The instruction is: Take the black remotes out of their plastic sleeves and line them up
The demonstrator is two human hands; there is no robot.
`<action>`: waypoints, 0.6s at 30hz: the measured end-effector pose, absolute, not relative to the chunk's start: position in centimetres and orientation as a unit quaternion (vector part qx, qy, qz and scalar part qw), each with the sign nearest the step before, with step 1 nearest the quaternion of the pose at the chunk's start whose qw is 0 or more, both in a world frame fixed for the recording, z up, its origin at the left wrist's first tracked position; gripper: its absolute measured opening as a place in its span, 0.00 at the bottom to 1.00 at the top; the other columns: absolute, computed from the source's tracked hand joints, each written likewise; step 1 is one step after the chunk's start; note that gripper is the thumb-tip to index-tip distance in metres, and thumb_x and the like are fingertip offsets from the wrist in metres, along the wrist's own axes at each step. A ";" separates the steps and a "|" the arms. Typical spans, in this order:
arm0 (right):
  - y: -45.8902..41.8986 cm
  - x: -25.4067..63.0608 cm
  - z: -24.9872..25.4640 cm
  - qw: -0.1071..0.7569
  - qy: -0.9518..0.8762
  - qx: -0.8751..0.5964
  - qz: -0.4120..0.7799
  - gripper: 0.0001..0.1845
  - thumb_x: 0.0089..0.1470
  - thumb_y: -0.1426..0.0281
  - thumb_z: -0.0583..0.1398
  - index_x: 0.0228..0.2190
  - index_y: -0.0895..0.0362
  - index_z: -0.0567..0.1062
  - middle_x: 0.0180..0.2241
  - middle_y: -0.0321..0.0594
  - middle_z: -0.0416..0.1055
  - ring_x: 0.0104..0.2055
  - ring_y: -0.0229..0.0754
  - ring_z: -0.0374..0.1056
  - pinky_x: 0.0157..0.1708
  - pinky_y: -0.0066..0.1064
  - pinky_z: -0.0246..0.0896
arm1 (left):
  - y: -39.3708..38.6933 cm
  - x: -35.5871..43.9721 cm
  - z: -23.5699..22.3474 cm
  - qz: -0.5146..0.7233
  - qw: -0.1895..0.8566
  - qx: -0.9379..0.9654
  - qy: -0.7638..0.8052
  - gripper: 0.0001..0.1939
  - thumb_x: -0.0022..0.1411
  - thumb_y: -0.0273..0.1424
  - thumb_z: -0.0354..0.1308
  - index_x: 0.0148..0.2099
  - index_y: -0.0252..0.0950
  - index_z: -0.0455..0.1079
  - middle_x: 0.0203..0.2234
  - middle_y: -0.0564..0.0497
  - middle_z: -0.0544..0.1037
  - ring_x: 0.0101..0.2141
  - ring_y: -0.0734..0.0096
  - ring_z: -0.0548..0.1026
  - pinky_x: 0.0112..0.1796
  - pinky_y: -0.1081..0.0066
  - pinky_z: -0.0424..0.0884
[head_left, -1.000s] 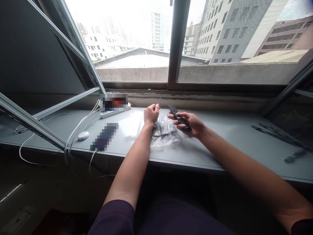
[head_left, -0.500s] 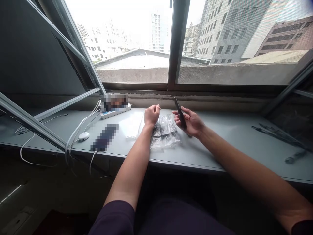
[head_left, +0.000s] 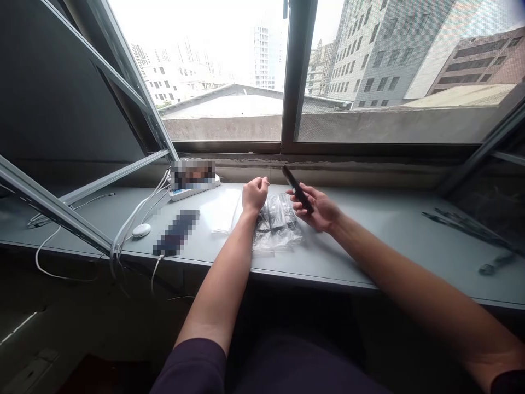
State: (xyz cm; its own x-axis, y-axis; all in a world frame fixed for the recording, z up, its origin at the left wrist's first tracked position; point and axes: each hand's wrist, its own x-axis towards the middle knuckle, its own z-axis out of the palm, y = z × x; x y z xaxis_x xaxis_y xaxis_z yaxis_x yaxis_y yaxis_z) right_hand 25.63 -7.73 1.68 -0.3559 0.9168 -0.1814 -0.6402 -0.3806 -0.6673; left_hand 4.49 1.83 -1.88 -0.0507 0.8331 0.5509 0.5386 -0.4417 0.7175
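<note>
While the right hand [head_left: 318,208] is gripping a black remote control [head_left: 297,189] with fingers wrapped round its lower end, the remote is tilting toward eleven o'clock above the grey ledge [head_left: 369,241]. At nine o'clock of it, the left hand [head_left: 254,195] is curling into a loose fist, resting on a clear plastic bag [head_left: 279,224].

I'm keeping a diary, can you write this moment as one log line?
right hand: holds black remote | left hand: fisted over plastic bag | surface: grey ledge
</note>
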 end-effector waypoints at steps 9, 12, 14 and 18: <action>-7.9 25.6 1.9 0.494 -0.276 -0.288 0.773 0.17 0.78 0.60 0.53 0.51 0.56 0.77 0.33 0.41 0.77 0.20 0.34 0.63 0.13 0.22 0.59 | 1.7 4.5 -1.7 0.507 0.141 0.677 0.514 0.23 0.78 0.44 0.51 0.37 0.40 0.81 0.25 0.50 0.79 0.28 0.65 0.73 0.34 0.66 0.62; -8.0 25.7 1.9 0.484 -0.283 -0.261 0.786 0.22 0.79 0.59 0.48 0.51 0.56 0.77 0.31 0.39 0.74 0.20 0.35 0.61 0.13 0.23 0.59 | 1.7 4.5 -1.6 0.507 0.143 0.678 0.513 0.23 0.78 0.44 0.51 0.38 0.40 0.81 0.25 0.50 0.79 0.28 0.65 0.73 0.34 0.66 0.62; -8.0 25.7 1.9 0.482 -0.274 -0.251 0.794 0.21 0.79 0.62 0.47 0.52 0.56 0.76 0.30 0.39 0.73 0.20 0.36 0.61 0.14 0.24 0.61 | 1.7 4.5 -1.7 0.505 0.144 0.677 0.515 0.23 0.79 0.44 0.51 0.38 0.39 0.81 0.25 0.50 0.79 0.28 0.65 0.72 0.33 0.66 0.62; -8.0 25.6 1.9 0.486 -0.255 -0.269 0.791 0.16 0.76 0.59 0.55 0.50 0.57 0.77 0.29 0.40 0.73 0.25 0.40 0.69 0.19 0.27 0.72 | 1.7 4.6 -1.7 0.513 0.142 0.676 0.509 0.23 0.78 0.45 0.51 0.37 0.39 0.80 0.25 0.50 0.79 0.27 0.66 0.72 0.32 0.66 0.61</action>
State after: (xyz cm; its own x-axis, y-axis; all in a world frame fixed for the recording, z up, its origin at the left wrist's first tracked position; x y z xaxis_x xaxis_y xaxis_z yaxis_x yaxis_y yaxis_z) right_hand 25.58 -7.97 1.89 -0.3825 0.9069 -0.1766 -0.6324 -0.3963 -0.6656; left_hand 4.57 1.66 -1.67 -0.0453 0.8348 0.5487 0.5423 -0.4407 0.7153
